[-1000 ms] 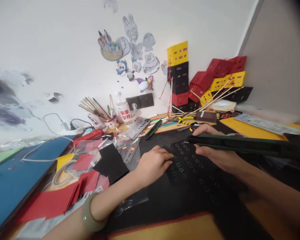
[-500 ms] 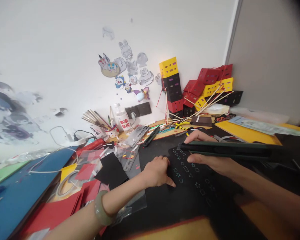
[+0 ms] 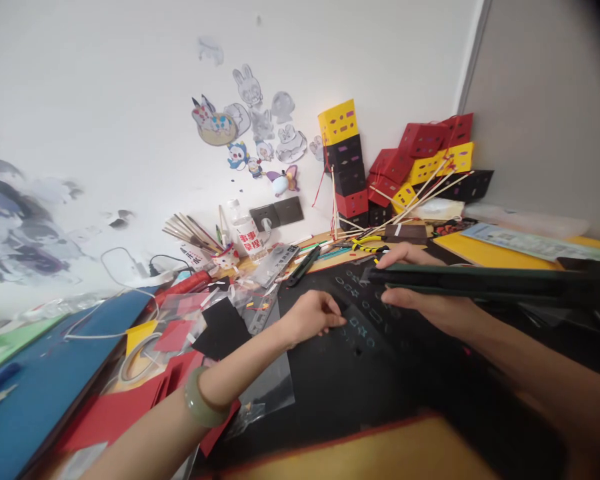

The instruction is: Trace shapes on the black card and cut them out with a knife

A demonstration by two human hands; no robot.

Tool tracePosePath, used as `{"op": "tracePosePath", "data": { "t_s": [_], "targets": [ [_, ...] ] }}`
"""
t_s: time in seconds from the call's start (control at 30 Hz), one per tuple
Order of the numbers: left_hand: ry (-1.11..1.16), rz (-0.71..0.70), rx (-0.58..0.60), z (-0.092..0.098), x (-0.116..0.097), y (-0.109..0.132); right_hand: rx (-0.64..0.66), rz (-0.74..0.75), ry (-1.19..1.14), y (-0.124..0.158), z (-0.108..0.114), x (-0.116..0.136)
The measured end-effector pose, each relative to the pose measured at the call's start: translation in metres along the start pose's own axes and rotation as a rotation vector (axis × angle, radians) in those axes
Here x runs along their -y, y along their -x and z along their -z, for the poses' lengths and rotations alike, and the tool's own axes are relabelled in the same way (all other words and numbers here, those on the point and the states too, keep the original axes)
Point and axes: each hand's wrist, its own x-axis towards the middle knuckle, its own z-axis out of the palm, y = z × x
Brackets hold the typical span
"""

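Note:
A black card (image 3: 375, 313) with stars, circles and rectangles outlined in pale lines lies in front of me, blurred at its near edge. My left hand (image 3: 316, 316), a pale green bangle on its wrist, has its fingers pinched at the card's left edge. My right hand (image 3: 405, 277) is wrapped around a long dark green and black tool (image 3: 475, 285); its exact kind does not show. The tool's tip is over the card's far end, and whether it touches is unclear. Black sheet covers the table beneath.
A green-black cutter (image 3: 303, 265), yellow-black pliers (image 3: 367, 244) and a bottle (image 3: 247, 233) stand or lie behind. Stacked paper boxes (image 3: 347, 167) lean by the wall, with thin sticks (image 3: 420, 200). Red paper (image 3: 115, 407) and a tape roll (image 3: 140, 360) lie left.
My left hand has gone from fingers spread on the card to a pinch at its edge, slightly higher. The card has shifted, and the right hand's tool has moved a little right.

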Motion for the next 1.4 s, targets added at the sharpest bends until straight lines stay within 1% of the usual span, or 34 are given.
{"op": "tracePosePath", "data": {
  "t_s": [0.13, 0.2, 0.23, 0.3, 0.37, 0.43, 0.5, 0.67, 0.73, 0.83, 0.93, 1.0, 1.1, 1.2, 1.27, 1.4],
  "targets": [
    [0.248, 0.067, -0.199, -0.007, -0.002, 0.008, -0.126, -0.100, -0.157, -0.004, 0.006, -0.003],
    [0.328, 0.122, -0.239, -0.014, 0.002, 0.012, -0.130, -0.152, -0.170, -0.006, 0.006, -0.004],
    [0.354, 0.150, -0.243, -0.018, 0.005, 0.014, -0.112, -0.173, -0.134, -0.007, 0.005, -0.006],
    [0.382, 0.195, -0.235, -0.024, 0.014, 0.016, -0.038, -0.207, -0.020, -0.006, 0.001, -0.011],
    [0.380, 0.221, -0.233, -0.026, 0.022, 0.017, 0.080, -0.259, 0.058, -0.005, -0.006, -0.017],
    [0.356, 0.229, -0.241, -0.022, 0.029, 0.019, 0.206, -0.316, 0.070, -0.004, -0.014, -0.023],
    [0.312, 0.229, -0.238, -0.017, 0.034, 0.022, 0.289, -0.348, 0.067, -0.002, -0.021, -0.029],
    [0.103, 0.170, -0.192, -0.009, 0.044, 0.028, 0.378, -0.365, 0.085, 0.000, -0.035, -0.041],
    [-0.025, 0.120, -0.217, -0.007, 0.046, 0.031, 0.419, -0.356, 0.091, 0.001, -0.041, -0.045],
    [-0.217, 0.046, -0.291, -0.005, 0.046, 0.037, 0.477, -0.351, 0.112, 0.001, -0.050, -0.051],
    [-0.337, -0.024, -0.320, -0.007, 0.046, 0.046, 0.509, -0.324, 0.141, 0.000, -0.056, -0.057],
    [-0.447, -0.116, -0.292, -0.009, 0.047, 0.053, 0.525, -0.300, 0.151, -0.001, -0.058, -0.062],
    [-0.732, -0.242, -0.222, -0.013, 0.052, 0.059, 0.573, -0.297, 0.155, -0.002, -0.060, -0.068],
    [-0.984, -0.288, -0.181, -0.014, 0.055, 0.062, 0.615, -0.294, 0.159, -0.003, -0.061, -0.072],
    [-1.069, -0.326, -0.160, -0.014, 0.057, 0.063, 0.634, -0.292, 0.158, -0.004, -0.062, -0.073],
    [-1.091, -0.363, -0.136, -0.012, 0.058, 0.064, 0.654, -0.298, 0.174, -0.005, -0.064, -0.074]
  ]
}}
